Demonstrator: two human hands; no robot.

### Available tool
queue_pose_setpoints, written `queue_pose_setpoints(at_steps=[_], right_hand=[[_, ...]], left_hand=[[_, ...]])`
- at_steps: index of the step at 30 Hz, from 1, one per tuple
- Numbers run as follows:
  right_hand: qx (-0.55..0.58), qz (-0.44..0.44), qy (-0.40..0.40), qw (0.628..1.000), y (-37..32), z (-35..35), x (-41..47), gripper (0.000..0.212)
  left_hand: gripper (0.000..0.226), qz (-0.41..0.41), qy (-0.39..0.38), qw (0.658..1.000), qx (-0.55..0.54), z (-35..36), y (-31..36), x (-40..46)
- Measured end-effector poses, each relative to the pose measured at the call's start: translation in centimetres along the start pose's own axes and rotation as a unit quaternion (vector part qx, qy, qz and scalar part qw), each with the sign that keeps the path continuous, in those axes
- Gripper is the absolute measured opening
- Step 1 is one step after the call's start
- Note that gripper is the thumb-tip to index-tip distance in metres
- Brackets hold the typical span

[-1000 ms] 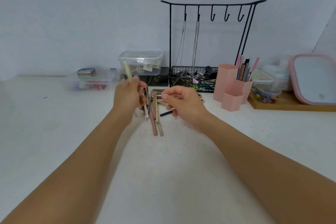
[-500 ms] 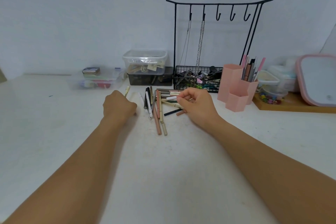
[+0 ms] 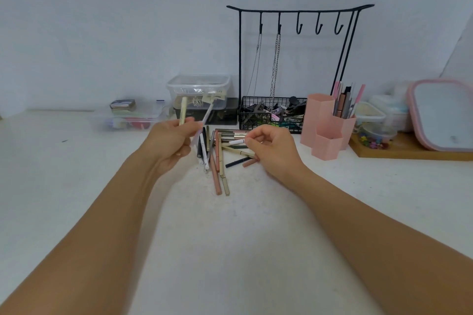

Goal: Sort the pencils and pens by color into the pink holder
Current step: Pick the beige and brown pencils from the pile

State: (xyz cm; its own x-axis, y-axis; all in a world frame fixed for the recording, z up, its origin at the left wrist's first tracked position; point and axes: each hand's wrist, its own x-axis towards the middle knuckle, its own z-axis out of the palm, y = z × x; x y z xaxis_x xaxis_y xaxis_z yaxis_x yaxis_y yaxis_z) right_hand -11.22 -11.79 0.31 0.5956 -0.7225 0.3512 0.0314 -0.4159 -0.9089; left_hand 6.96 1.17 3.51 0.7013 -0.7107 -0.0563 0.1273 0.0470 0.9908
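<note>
A loose pile of pens and pencils (image 3: 218, 158) in pink, gold, black and white lies on the white table. My left hand (image 3: 170, 142) is raised just left of the pile, shut on two pale pens (image 3: 183, 110) that stick up from its fingers. My right hand (image 3: 273, 149) rests at the pile's right side, its fingertips pinched on a white pen (image 3: 236, 142) that lies on top. The pink holder (image 3: 326, 126) with three hexagonal cups stands to the right; its back right cup holds several pens.
A black wire rack (image 3: 271, 115) with hooks and chains stands behind the pile. Clear plastic boxes (image 3: 198, 92) sit at the back left. A wooden tray (image 3: 409, 152) with small tubs and a pink-rimmed lid (image 3: 442, 115) is at the far right.
My left hand rose from the table and now holds two pale pens upright. My right hand stayed at the pile and pinches the white pen.
</note>
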Motion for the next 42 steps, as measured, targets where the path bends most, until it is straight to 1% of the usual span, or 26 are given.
queue_pose_setpoints(at_steps=[1, 3, 5, 6, 8, 11, 15, 16, 19, 20, 22, 23, 24, 26, 27, 30, 32, 34, 36, 38, 42], right_hand=[[0.034, 0.017, -0.008, 0.999, -0.3, 0.1, 0.0, 0.004], [0.096, 0.068, -0.026, 0.993, -1.0, 0.3, 0.2, 0.014], [0.162, 0.108, -0.046, 0.98, -1.8, 0.5, 0.5, 0.024], [0.195, 0.11, -0.052, 0.973, -2.2, 0.5, 0.6, 0.024], [0.237, 0.098, -0.056, 0.965, -2.8, 0.4, 0.7, 0.017], [0.239, 0.085, -0.067, 0.965, -3.0, 0.1, 0.7, 0.015], [0.218, 0.083, -0.077, 0.969, -2.6, 0.1, 0.5, 0.016], [0.209, 0.082, -0.079, 0.971, -2.6, 0.1, 0.5, 0.015], [0.148, 0.084, -0.076, 0.982, -2.7, -0.2, 0.7, 0.009], [0.101, 0.081, -0.059, 0.99, -2.8, -0.7, 0.9, 0.01], [-0.064, 0.042, -0.011, 0.997, -2.6, -2.4, 1.7, 0.009], [-0.15, 0.016, -0.005, 0.989, -2.3, -3.4, 2.1, 0.007], [-0.22, 0.004, -0.019, 0.975, -1.9, -4.4, 2.5, 0.004], [-0.317, 0.022, -0.075, 0.945, -1.0, -5.8, 2.9, 0.009], [-0.348, 0.031, -0.098, 0.932, -0.6, -6.3, 3.0, 0.012], [-0.405, 0.017, -0.141, 0.903, 0.5, -6.6, 2.7, 0.017], [-0.425, 0.003, -0.157, 0.891, 0.8, -6.6, 2.6, 0.021], [-0.44, -0.008, -0.163, 0.883, 0.9, -6.5, 2.6, 0.022], [-0.448, -0.018, -0.161, 0.879, 0.9, -6.5, 2.8, 0.015], [-0.457, -0.02, -0.172, 0.872, 0.7, -6.7, 2.8, 0.009], [-0.45, 0.002, -0.239, 0.861, 0.3, -7.7, 3.1, 0.014]], left_hand=[[0.022, -0.002, -0.037, 0.999, -0.04, 0.6, 0.3, -0.5], [0.024, 0.005, -0.101, 0.993, -0.065, 1.8, 0.4, -1.5], [0.022, 0.019, -0.155, 0.987, -0.045, 2.8, 0.0, -2.3], [0.021, 0.028, -0.178, 0.983, -0.025, 3.2, -0.2, -2.5], [0.021, 0.046, -0.209, 0.977, 0.02, 3.9, -0.6, -3.0], [0.016, 0.061, -0.216, 0.973, 0.058, 4.4, -1.1, -3.2], [0.012, 0.07, -0.203, 0.973, 0.085, 4.9, -1.3, -3.5], [0.014, 0.069, -0.196, 0.974, 0.086, 5.1, -1.3, -3.7], [0.024, 0.051, -0.162, 0.983, 0.073, 5.6, -1.7, -3.7], [0.025, 0.042, -0.149, 0.986, 0.061, 5.7, -1.8, -3.5], [0.029, 0.028, -0.123, 0.992, 0.023, 5.6, -1.8, -2.9], [0.03, 0.025, -0.115, 0.993, -0.009, 5.6, -1.7, -2.7], [0.03, 0.022, -0.112, 0.992, -0.048, 5.6, -1.5, -2.6], [0.026, 0.017, -0.104, 0.989, -0.108, 5.4, -1.4, -2.6], [0.023, 0.018, -0.094, 0.988, -0.117, 5.4, -1.4, -2.8], [0.019, 0.044, -0.051, 0.996, -0.062, 5.1, -1.7, -2.7], [0.015, 0.055, -0.022, 0.998, -0.032, 5.0, -1.9, -2.4], [0.015, 0.063, -0.006, 0.998, -0.025, 4.8, -2.0, -2.1], [0.018, 0.066, -0.008, 0.997, -0.029, 4.7, -2.0, -2.0], [0.025, 0.063, -0.027, 0.997, -0.043, 4.6, -2.1, -2.0], [0.032, 0.052, -0.056, 0.994, -0.072, 4.9, -2.3, -2.0]])
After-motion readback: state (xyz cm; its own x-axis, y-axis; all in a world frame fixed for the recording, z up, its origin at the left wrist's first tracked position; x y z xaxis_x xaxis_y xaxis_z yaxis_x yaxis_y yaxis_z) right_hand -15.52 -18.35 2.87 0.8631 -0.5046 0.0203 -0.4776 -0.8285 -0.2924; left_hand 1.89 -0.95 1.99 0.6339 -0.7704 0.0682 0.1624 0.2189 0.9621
